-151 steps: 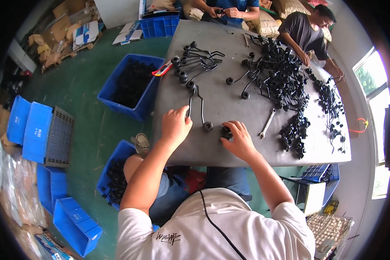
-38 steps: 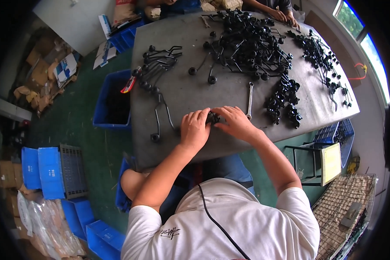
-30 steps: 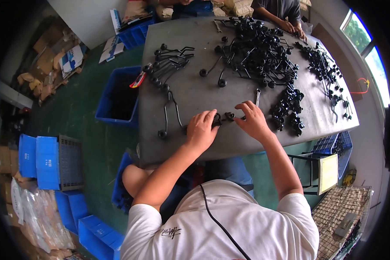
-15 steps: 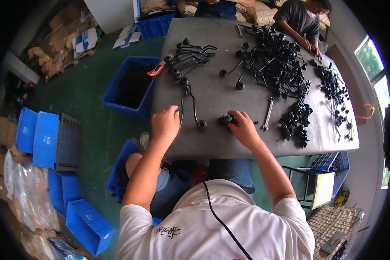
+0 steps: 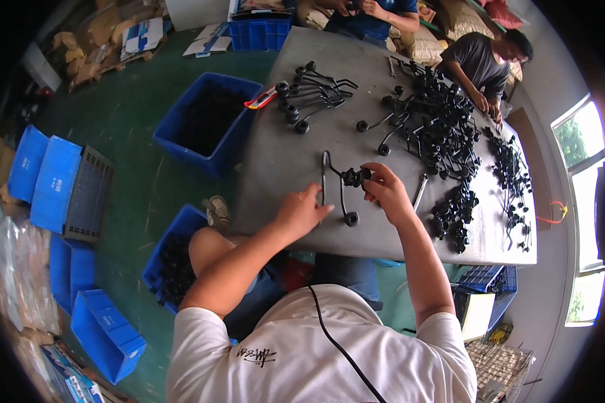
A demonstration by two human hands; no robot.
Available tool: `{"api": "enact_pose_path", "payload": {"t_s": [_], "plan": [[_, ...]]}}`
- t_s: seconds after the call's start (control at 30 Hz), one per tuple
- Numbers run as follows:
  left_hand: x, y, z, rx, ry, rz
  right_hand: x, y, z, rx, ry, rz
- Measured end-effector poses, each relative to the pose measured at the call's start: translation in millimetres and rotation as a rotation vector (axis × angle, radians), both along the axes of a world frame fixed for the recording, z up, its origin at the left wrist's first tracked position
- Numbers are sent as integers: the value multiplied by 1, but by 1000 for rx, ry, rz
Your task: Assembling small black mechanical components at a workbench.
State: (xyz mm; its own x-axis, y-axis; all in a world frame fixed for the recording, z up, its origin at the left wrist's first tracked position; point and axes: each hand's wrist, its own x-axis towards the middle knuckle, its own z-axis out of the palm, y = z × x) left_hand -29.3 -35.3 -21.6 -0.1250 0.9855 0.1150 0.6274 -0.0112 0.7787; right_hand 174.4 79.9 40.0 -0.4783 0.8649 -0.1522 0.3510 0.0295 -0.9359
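A grey table (image 5: 282, 154) runs away from the person, its near edge just beyond their knees and its far right half buried under a heap of black parts (image 5: 437, 121). A second, smaller cluster of bent rods (image 5: 312, 94) lies at the far left, with a red-handled cutter (image 5: 261, 101) beside it at the table's left edge. Below that edge sits a blue bin (image 5: 205, 121) of dark pieces.

Between the two hands lies a bent black rod (image 5: 334, 188), long axis running near to far, with a round knob at its near end (image 5: 351, 218). The right hand (image 5: 386, 195) is the nearer to the work: its fingers are pinched on a small black fitting (image 5: 353, 177) at the rod's far end. The left hand (image 5: 301, 211) rests flat and loosely spread on the table just left of the rod, fingertips touching or almost touching it; it grips nothing.

Bare table lies left and near of the rod. To the right, a wrench (image 5: 420, 193) and a small pile (image 5: 454, 215) crowd close.
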Motion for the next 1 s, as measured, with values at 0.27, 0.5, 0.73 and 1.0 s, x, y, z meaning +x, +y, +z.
{"api": "enact_pose_path", "payload": {"t_s": [0.27,0.5,0.73,1.0], "plan": [[1,-8,-3,55,-91,-16,-20,-8,3,165,-83,65],[1,-2,11,94,-173,129,-29,-19,-4,369,-199,122],[-23,14,23,164,-163,-133,-32,-25,-2,476,-247,131],[-17,20,25,207,-130,-155,-30,-20,5,466,-247,127]]}}
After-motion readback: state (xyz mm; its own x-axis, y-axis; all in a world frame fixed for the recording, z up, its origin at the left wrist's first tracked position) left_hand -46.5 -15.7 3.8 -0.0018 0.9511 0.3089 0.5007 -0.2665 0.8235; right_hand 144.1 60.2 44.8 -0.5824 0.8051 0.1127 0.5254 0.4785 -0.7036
